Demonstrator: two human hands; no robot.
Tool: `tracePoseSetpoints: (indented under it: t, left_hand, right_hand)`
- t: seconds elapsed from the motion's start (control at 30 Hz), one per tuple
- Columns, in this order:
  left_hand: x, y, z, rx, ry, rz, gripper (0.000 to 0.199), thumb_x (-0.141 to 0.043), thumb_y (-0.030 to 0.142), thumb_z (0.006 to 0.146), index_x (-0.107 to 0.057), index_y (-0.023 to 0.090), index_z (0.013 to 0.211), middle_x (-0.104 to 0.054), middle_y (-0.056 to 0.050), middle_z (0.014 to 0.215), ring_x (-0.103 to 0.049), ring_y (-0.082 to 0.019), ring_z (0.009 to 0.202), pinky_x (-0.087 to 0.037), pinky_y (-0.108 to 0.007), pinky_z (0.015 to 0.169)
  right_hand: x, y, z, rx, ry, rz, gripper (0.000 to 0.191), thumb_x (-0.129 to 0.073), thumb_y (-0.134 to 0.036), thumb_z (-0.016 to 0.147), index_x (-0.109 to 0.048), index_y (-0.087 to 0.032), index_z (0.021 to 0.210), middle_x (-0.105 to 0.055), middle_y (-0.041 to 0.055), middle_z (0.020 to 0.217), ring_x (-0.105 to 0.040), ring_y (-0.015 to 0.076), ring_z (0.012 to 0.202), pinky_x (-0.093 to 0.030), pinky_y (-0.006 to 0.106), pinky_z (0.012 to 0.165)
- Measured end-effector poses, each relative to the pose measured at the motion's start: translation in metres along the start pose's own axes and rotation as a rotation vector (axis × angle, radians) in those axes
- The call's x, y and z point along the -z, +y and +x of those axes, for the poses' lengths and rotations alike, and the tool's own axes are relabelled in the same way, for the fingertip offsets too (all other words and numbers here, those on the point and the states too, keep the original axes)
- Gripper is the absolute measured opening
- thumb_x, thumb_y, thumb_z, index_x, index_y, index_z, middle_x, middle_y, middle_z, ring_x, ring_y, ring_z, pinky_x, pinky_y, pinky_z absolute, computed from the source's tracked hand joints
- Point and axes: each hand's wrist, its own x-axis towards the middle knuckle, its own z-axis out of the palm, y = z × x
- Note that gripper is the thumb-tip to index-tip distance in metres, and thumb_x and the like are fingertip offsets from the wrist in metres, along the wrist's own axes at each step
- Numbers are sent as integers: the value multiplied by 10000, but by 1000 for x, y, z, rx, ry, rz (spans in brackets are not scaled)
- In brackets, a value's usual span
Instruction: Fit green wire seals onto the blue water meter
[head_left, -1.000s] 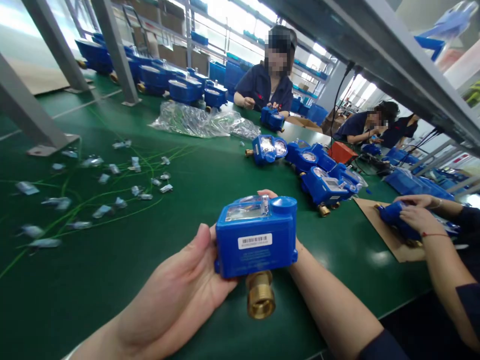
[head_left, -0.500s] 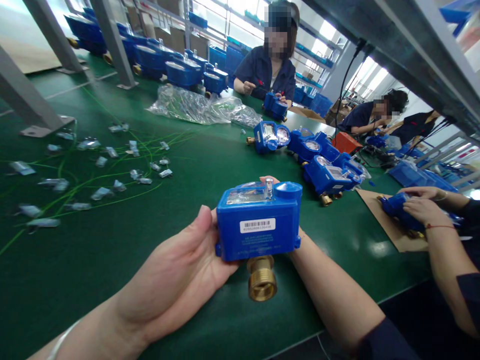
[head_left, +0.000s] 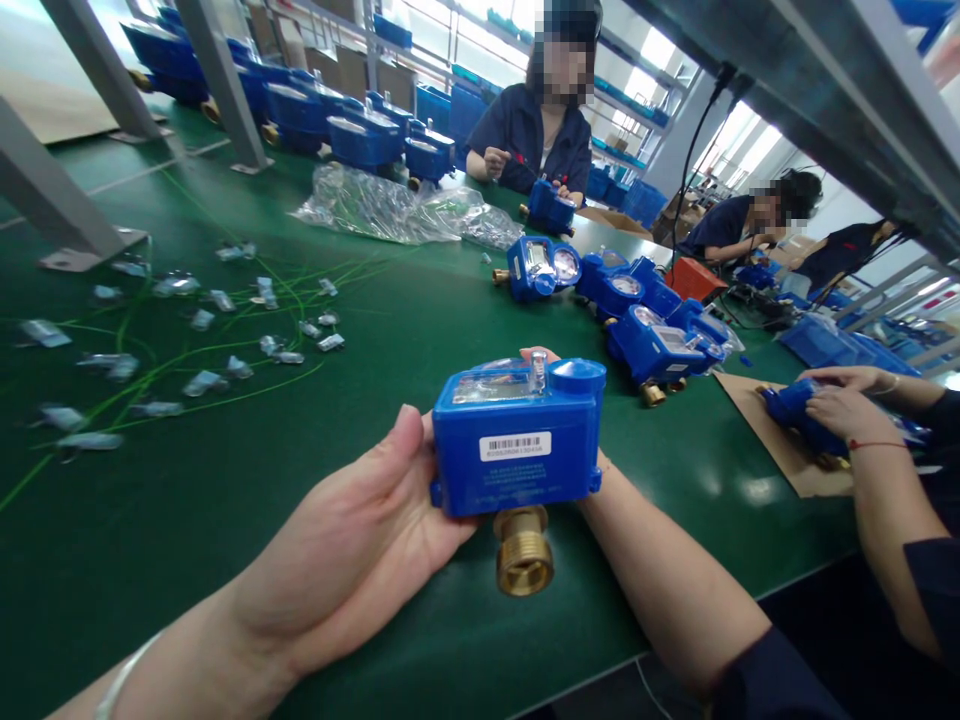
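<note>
A blue water meter (head_left: 517, 450) with a white barcode label on its near side is held up above the green table. Its threaded brass pipe end (head_left: 525, 560) points towards me and hangs low. My left hand (head_left: 367, 540) grips the meter from the left, thumb raised at its edge and fingers running under and behind it. Most of my right hand (head_left: 600, 497) is hidden behind the meter; a fingertip shows over the top, and the wrist comes out at the right side.
Several seal tags (head_left: 202, 383) on green wires lie at left, beside metal posts (head_left: 225, 90). Clear plastic bags (head_left: 397, 205) and more blue meters (head_left: 652, 345) are farther back. At right, a co-worker's hands (head_left: 840, 400) hold a meter above cardboard (head_left: 772, 440). Other people sit beyond.
The meter stays in both hands, raised very slightly, and its label looks sharper. The co-worker across the table has turned their head a little.
</note>
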Motion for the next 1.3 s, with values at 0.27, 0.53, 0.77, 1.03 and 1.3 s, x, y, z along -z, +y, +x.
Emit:
tracePoseSetpoints:
  t: [0.27, 0.53, 0.77, 1.03, 1.3]
  left_hand:
    - [36, 2, 4, -205, 9, 560, 585, -668, 437, 768, -435, 197, 1248, -580, -111, 1206, -554, -277, 1091, -472, -363, 899]
    - [63, 15, 8, -437, 222, 979, 568, -576, 462, 783, -404, 151, 1226, -544, -138, 1208, -567, -267, 1034, -474, -395, 869]
    - [54, 35, -16, -490, 473, 1383, 490, -432, 515, 867, -475, 162, 1205, -601, -110, 1137, -591, -230, 991, -482, -337, 833]
    - [103, 134, -68, -501, 1327, 1849, 222, -609, 334, 799, -600, 125, 875, -562, -114, 1077, -445, -301, 1134, -324, -509, 965]
    - [71, 133, -85, -642, 1406, 1935, 246, -448, 334, 884, -575, 142, 798, -579, -112, 927, -547, -255, 915, -434, -385, 795]
  right_hand:
    - [16, 23, -19, 348, -67, -13, 520, -596, -623, 707, -540, -250, 1065, -494, 50, 1272, -483, 275, 1172, -373, 475, 1021]
    - [7, 47, -11, 110, -158, -72, 560, -512, -597, 800, -401, -331, 1281, -320, 16, 1445, -374, 270, 1285, -283, 482, 1086]
    - [-1, 26, -30, 72, 18, -110, 650, -504, -580, 806, -337, -266, 1350, -299, 89, 1459, -342, 289, 1306, -302, 484, 1056]
    - [9, -15, -96, 157, 246, -527, 482, -540, -510, 818, -489, -260, 1228, -532, 81, 1230, -479, 276, 1159, -330, 497, 1011]
    - [-12, -2, -160, 294, 240, -509, 351, -611, -420, 785, -605, -204, 1061, -605, 105, 1072, -595, 261, 966, -503, 362, 803]
